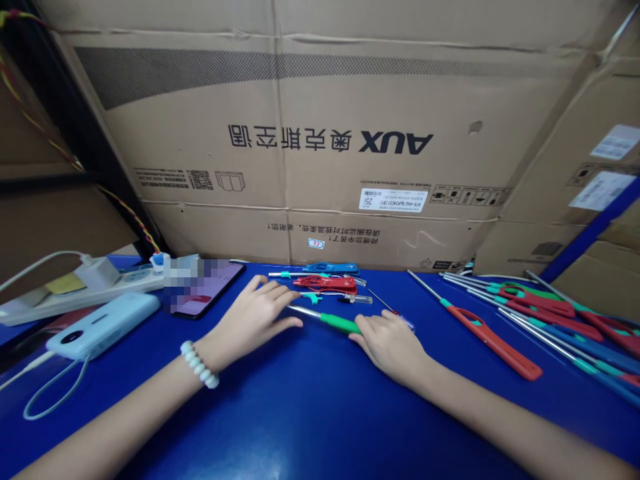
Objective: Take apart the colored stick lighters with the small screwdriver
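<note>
A long lighter with a green handle (339, 323) and a metal tube lies on the blue table (310, 407). My right hand (393, 345) rests on the handle end, fingers curled over it. My left hand (255, 317), with a white bead bracelet at the wrist, lies flat with fingertips at the metal tube end. Just beyond the hands lie a red lighter body (326, 283), a blue lighter body (333, 269) and small loose parts (356, 299).
A pile of long red, green and blue lighters (545, 313) lies at the right; one red lighter (493, 340) lies apart. A phone (205, 287), a power bank (103, 325) and a power strip (75, 287) sit at the left. Big cardboard boxes (300, 133) wall the back.
</note>
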